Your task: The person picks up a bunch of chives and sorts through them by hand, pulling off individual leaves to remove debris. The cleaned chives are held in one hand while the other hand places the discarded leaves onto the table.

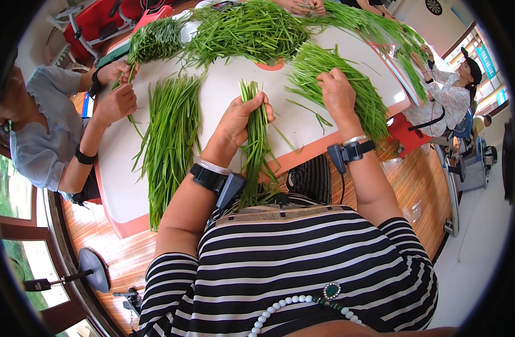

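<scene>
My left hand (pixel 240 121) is closed round a bunch of garlic chives (pixel 257 140), held near the pale cut ends, with the green leaves trailing down over the table edge toward my lap. At the right, my right hand (pixel 339 96) is over a loose pile of chives (pixel 365 104), fingertips pinched together at its left side; what is between them is hidden. A few stray blades lie on the white table (pixel 224 73) between my hands. Left of my left hand lies a long, aligned row of chives (pixel 170 135).
A large heap of chives (pixel 252 31) and a smaller bundle (pixel 156 39) lie across the far side. At the left, a person (pixel 49 123) handles chive stalks. Another person (pixel 445 95) works at the far right beside more chives (pixel 412 53). A further person's hands (pixel 302 5) show at the top.
</scene>
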Demonstrator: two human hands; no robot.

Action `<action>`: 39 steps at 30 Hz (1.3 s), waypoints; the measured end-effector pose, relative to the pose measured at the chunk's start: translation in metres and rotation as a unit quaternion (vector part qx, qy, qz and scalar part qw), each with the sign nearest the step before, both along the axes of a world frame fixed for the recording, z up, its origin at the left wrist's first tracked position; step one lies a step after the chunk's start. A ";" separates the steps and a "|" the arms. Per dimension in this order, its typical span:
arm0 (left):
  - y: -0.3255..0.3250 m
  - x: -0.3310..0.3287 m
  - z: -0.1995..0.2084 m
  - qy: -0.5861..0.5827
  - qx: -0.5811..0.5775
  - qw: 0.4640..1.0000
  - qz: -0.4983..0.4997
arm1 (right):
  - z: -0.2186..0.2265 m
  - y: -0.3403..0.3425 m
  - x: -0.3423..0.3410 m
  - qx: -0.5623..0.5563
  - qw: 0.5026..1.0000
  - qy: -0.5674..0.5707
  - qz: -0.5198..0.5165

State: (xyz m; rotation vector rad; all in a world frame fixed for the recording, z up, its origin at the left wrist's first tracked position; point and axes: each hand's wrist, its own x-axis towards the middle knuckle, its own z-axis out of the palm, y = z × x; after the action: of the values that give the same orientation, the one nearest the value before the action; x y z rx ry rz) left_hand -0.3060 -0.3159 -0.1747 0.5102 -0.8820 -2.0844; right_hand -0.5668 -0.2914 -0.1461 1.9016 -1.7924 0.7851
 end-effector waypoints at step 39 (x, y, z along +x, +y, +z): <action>-0.024 0.017 -0.004 0.160 0.029 0.985 0.048 | 0.007 0.071 -0.009 0.335 0.899 -0.254 0.124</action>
State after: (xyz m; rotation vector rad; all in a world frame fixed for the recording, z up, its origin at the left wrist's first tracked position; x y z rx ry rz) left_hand -0.2888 -0.3396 -0.1788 0.2304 -0.6000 -2.0344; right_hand -0.5754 -0.2203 -0.1387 2.5819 -2.3948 0.8869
